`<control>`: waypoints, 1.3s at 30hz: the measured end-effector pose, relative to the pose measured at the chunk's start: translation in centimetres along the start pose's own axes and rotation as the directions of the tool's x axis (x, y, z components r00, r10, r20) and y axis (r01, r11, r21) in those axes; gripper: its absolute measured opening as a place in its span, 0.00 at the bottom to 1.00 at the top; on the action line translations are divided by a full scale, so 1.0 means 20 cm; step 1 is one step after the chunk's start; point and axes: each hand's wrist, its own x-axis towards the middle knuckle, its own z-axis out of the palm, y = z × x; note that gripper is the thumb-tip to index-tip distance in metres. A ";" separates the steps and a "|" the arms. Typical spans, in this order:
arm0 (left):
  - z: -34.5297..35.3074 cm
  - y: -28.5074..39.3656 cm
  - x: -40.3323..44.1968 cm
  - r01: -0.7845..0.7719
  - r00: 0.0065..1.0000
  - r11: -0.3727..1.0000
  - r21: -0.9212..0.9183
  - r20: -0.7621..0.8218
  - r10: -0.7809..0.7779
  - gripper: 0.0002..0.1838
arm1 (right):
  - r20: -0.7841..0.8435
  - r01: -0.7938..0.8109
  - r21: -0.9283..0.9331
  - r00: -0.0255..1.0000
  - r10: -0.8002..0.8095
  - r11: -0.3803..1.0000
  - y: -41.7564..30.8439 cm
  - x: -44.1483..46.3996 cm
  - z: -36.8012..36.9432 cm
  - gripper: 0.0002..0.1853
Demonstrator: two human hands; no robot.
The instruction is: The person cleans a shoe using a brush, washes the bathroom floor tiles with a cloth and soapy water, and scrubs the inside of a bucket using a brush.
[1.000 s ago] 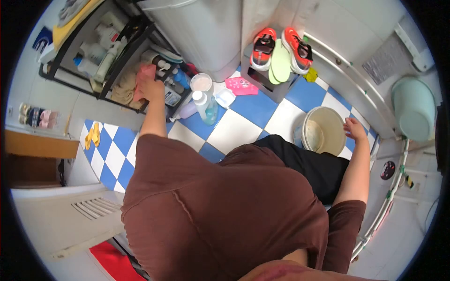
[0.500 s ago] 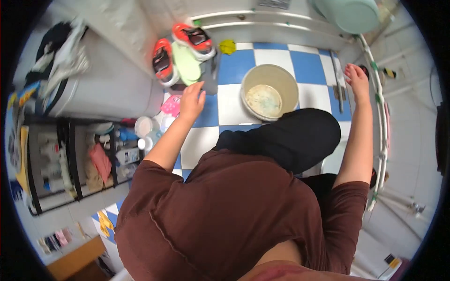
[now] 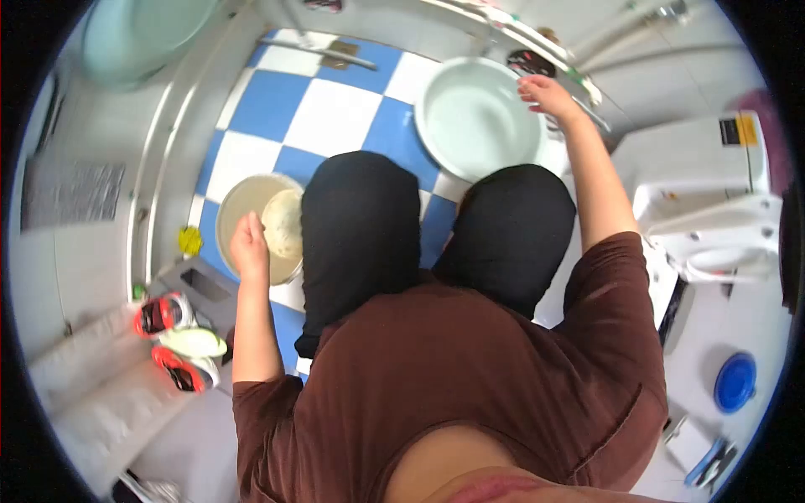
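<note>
My left hand [image 3: 249, 249] hangs above the near side of a beige bucket [image 3: 237, 194]. Its fingers are loosely extended, and nothing shows in them. Pale, speckled residue is visible on the bucket's bottom. On the other side, my right hand [image 3: 549, 96] is at the right rim of a wide pale green basin [image 3: 478, 117], fingers apart and nothing in them. I cannot tell whether it touches the rim. No contents are visible in the basin. My knees, in black trousers [image 3: 360, 226], are between the bucket and the basin.
Red and white sneakers [image 3: 186, 369] with a pale green insole [image 3: 194, 342] lie at the left. Near them is a yellow cloth [image 3: 190, 241]. A white toilet [image 3: 713, 210] stands at the right, a blue lid [image 3: 735, 382] below it. Pipes [image 3: 159, 159] run along the wall.
My view and body have turned right, bringing the pale green basin and the toilet into sight. My left hand has come from near the sneakers to above the bucket.
</note>
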 end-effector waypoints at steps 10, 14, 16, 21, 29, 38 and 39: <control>0.51 -0.12 0.43 -0.010 0.985 0.926 0.378 0.165 -0.057 0.27 | -0.310 -0.473 0.141 0.813 0.493 0.870 1.08 -0.12 0.25 0.24; 0.48 -0.04 0.31 -0.182 0.922 0.723 0.666 0.371 -0.110 0.31 | -0.121 -0.289 0.480 0.914 0.388 0.828 1.35 -0.07 0.38 0.30; 0.49 -0.16 0.29 -0.195 0.920 0.773 0.603 0.387 -0.070 0.32 | -0.167 -0.324 0.407 0.892 0.419 0.854 1.28 -0.09 0.38 0.32; 0.41 -0.19 0.23 -0.230 0.954 0.749 0.621 0.296 0.047 0.35 | -0.201 -0.361 -0.015 0.914 0.351 0.932 1.08 -0.15 0.28 0.27; 0.05 -0.64 -0.22 0.449 0.857 0.755 0.477 -0.469 -0.214 0.42 | -0.193 -0.110 -0.453 0.981 0.023 0.885 1.43 0.06 0.09 0.40; 0.15 -0.71 -0.36 0.784 0.433 0.151 -0.602 0.356 -0.828 0.18 | -0.011 -0.174 -0.350 0.983 0.182 0.920 0.98 -0.08 0.02 0.31; 0.14 -0.65 -0.32 0.778 0.438 0.160 -0.607 0.343 -0.831 0.17 | -0.008 -0.172 -0.338 0.984 0.179 0.925 1.00 -0.06 -0.01 0.30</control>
